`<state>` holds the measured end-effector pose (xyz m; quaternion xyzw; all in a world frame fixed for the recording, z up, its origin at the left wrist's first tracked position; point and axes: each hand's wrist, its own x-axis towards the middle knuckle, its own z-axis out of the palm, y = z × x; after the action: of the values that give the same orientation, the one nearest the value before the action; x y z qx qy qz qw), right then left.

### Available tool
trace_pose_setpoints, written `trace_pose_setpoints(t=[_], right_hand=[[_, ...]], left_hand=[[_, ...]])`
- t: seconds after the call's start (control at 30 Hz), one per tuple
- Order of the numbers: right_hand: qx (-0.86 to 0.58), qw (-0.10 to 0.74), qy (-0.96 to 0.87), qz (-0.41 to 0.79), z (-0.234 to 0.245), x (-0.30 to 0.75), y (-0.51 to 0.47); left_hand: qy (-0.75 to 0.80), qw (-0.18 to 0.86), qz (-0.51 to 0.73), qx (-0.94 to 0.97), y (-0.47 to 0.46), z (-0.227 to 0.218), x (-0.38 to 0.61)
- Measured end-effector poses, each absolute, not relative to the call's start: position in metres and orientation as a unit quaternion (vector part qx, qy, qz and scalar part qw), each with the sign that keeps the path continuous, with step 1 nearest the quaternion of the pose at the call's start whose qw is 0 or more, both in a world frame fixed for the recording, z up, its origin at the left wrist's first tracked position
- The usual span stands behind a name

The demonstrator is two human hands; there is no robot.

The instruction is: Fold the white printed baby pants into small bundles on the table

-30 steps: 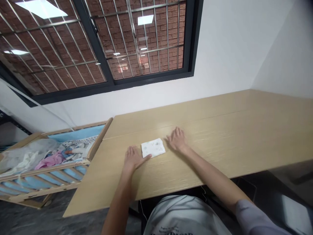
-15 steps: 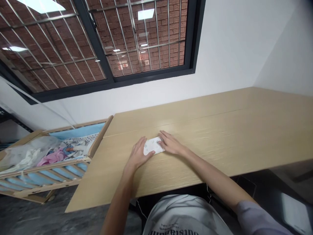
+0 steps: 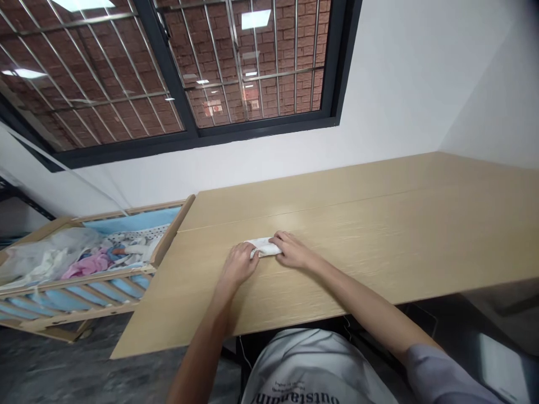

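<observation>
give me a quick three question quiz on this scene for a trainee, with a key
1. What do the left hand and right hand hold? a) a cup b) a white cloth c) a pen
2. True or false: pink fabric lies inside the wooden crib.
3. Fill in: seen by the person, the crib stands to the ___ of the table.

Key: 1. b; 2. true; 3. left

Pale wooden table [image 3: 357,241], small white cloth [image 3: 264,247] at its surface.
A thin seam runs lengthwise along the tabletop; the cloth is on the near side of it, towards the left end, partly covered. Beside that end, a wooden crib [image 3: 173,229] stands on the grey floor [image 3: 42,370], holding rumpled fabrics, one pink [image 3: 88,264].
</observation>
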<state>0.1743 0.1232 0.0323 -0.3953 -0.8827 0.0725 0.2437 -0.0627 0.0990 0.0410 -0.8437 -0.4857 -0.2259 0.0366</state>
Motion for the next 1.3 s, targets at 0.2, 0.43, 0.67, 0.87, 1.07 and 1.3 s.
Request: trace_pose_setpoints(t=[0.2, 0.43, 0.67, 0.87, 1.07, 1.3], right_hand=[[-0.379, 0.383, -0.820, 0.192, 0.051, 0.171, 0.128], [-0.338, 0.408, -0.740, 0.415, 0.099, 0.169, 0.160], [-0.403, 0.234, -0.770, 0.436, 0.073, 0.150, 0.204], [-0.414, 0.197, -0.805, 0.375, 0.035, 0.149, 0.208], [-0.306, 0.229, -0.913, 0.147, 0.059, 0.157, 0.154], [-0.149, 0.105, -0.965, 0.186, 0.050, 0.156, 0.104]], left_hand=[[-0.507, 0.025, -0.277, -0.816, 0.093, 0.053, -0.062], [-0.553, -0.205, -0.450, -0.670, 0.080, 0.065, -0.057], [-0.708, -0.084, -0.239, -0.659, 0.050, 0.054, -0.023], [-0.720, 0.096, -0.144, -0.672, 0.041, 0.036, -0.009], [-0.626, 0.121, -0.246, -0.730, 0.009, 0.011, -0.005], [-0.609, 0.085, -0.206, -0.761, -0.009, -0.016, 0.006]])
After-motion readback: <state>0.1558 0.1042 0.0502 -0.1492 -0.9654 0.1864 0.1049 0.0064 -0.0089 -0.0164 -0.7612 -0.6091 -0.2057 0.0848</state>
